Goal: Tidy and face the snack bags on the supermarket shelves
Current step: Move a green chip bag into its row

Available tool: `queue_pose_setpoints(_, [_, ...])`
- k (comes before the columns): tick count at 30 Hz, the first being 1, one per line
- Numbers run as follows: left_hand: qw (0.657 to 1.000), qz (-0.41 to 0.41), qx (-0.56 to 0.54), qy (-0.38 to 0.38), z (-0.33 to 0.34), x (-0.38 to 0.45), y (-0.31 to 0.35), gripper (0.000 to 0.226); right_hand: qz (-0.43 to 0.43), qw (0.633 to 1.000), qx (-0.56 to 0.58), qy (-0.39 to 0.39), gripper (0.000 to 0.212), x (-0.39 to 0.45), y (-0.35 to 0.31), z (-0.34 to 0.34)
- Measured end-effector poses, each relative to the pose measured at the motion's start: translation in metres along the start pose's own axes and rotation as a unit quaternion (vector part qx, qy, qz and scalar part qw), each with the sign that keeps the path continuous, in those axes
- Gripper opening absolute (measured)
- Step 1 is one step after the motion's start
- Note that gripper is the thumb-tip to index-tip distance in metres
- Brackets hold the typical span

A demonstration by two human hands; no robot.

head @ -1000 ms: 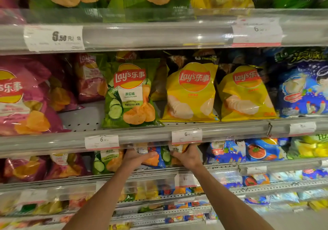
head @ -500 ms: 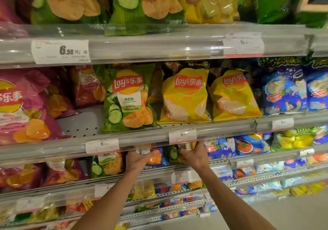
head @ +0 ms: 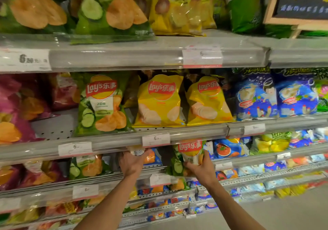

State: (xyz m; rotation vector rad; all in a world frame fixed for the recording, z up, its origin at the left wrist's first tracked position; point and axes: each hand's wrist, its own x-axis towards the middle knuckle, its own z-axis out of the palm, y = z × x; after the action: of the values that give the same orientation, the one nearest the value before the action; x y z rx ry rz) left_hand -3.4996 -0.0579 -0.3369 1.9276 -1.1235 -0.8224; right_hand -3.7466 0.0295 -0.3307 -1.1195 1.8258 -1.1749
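Gripping a green cucumber Lay's bag [head: 189,156] with the right hand [head: 202,170], fingers curled round its lower part, logo facing out, just under the price rail [head: 113,144] of the shelf above and overlapping the rail below. Holding a blue and orange bag [head: 150,157] with the left hand [head: 130,165], fingers wrapped over its left side, thumb side toward the shelf gap. Both bags on the third shelf down, a dark gap between them. Standing upright on the shelf above: a green cucumber bag [head: 102,103] and two yellow bags [head: 159,100], faces forward, side by side. Further right, blue bags [head: 255,96] with cartoon figures. Left, pink bags [head: 12,109] tilted. Beside the right hand, a blue tomato bag [head: 227,149].
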Motion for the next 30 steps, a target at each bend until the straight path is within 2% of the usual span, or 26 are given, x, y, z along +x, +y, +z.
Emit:
queue_pose_setpoints(3, [1.0, 0.013, 0.004, 0.013, 0.02, -0.014, 0.012, 0.097, -0.002, 1.0, 0.015, -0.027, 0.058, 0.0, 0.012, -0.027])
queue_pose_setpoints(11, [1.0, 0.018, -0.004, -0.005, 0.07, -0.041, 0.021, 0.099, -0.023, 0.994, -0.013, -0.11, 0.067, 0.001, 0.036, -0.071])
queue_pose_setpoints(16, [1.0, 0.023, -0.006, -0.013, 0.071, -0.043, 0.017, 0.102, 0.013, 0.992, 0.02, -0.121, 0.074, -0.001, 0.056, -0.081])
queue_pose_setpoints(23, [0.997, 0.038, 0.034, -0.062, 0.064, -0.04, 0.007, 0.091, 0.021, 0.992, 0.023, -0.122, 0.068, -0.001, 0.06, -0.083])
queue_pose_setpoints(26, [0.991, 0.023, 0.059, -0.115, 0.062, -0.034, 0.007, 0.093, 0.03, 0.991, 0.031, -0.124, 0.066, -0.003, 0.054, -0.079])
queue_pose_setpoints(30, [0.983, 0.027, 0.011, -0.183, 0.059, -0.028, 0.009, 0.087, 0.034, 0.991, 0.038, -0.124, 0.062, -0.01, 0.045, -0.071])
